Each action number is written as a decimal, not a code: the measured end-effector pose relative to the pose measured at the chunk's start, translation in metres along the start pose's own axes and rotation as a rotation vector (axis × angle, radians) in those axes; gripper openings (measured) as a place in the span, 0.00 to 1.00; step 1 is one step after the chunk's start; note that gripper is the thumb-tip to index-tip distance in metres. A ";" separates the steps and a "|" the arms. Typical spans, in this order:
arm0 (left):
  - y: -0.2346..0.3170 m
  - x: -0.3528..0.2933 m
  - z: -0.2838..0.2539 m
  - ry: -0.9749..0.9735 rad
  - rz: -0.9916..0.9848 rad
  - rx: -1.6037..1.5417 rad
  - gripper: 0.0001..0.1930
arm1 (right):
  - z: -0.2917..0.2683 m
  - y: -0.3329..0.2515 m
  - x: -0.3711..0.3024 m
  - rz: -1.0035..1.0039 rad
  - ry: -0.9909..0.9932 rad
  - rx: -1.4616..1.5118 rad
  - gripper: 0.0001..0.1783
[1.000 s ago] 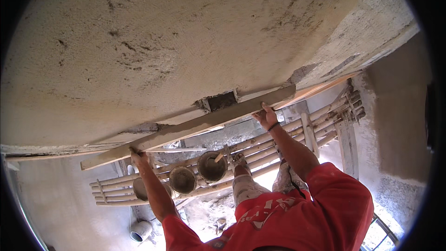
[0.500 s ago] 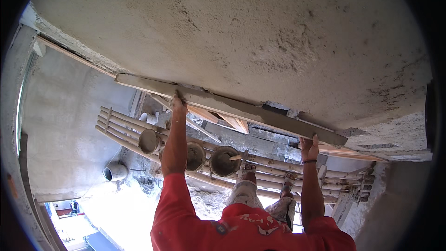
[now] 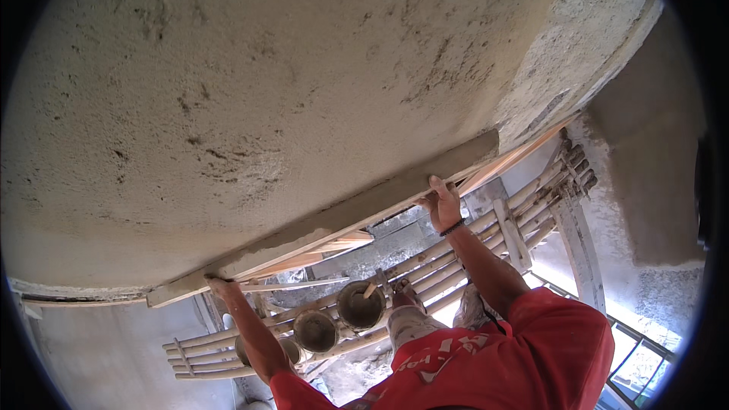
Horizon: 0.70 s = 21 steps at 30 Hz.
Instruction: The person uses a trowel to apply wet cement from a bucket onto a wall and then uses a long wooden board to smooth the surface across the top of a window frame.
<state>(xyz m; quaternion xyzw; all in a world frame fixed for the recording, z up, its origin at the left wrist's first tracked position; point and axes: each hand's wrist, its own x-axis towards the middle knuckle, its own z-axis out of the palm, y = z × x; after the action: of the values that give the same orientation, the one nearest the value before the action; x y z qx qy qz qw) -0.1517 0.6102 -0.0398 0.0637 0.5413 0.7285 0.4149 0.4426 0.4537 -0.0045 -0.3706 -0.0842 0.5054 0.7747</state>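
Note:
A long, straight wooden screed board, smeared with wet mortar, lies along the lower part of a freshly plastered grey wall. My left hand is closed on its lower edge near the left end. Toward the right end my right hand grips the same edge, thumb on the front face. The fingers of both hands are partly hidden by the board. The wall's coat is smooth in places, with rough pits and streaks in others.
I stand on a platform of bamboo poles. Beside my feet are several mortar buckets; a dark one has a wooden handle sticking out. Wooden framing shows below the board. A post supports the platform at right.
The view has turned, so the board now slants up to the right instead of down. Both hands still hold the board, and more of the wall's right edge shows.

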 end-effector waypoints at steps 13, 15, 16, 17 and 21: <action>0.006 -0.067 0.044 -0.060 -0.024 0.023 0.29 | 0.070 -0.107 -0.018 -0.319 0.042 -0.106 0.19; 0.007 -0.052 0.042 -0.013 -0.070 0.050 0.29 | 0.055 -0.078 -0.015 -0.279 0.128 -0.103 0.18; 0.036 -0.017 0.019 0.005 -0.051 0.036 0.28 | 0.074 -0.061 -0.026 -0.204 0.049 -0.064 0.17; 0.058 0.008 0.005 0.005 -0.009 0.027 0.28 | 0.078 -0.042 -0.029 -0.137 0.021 -0.017 0.17; 0.060 0.016 0.001 0.097 -0.122 0.029 0.28 | 0.081 0.002 -0.040 -0.146 0.067 -0.022 0.20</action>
<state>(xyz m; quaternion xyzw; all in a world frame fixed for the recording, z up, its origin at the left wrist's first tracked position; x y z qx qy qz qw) -0.1939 0.6175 0.0057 0.0013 0.5741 0.6963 0.4309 0.3819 0.4598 0.0614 -0.3888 -0.0906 0.4341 0.8076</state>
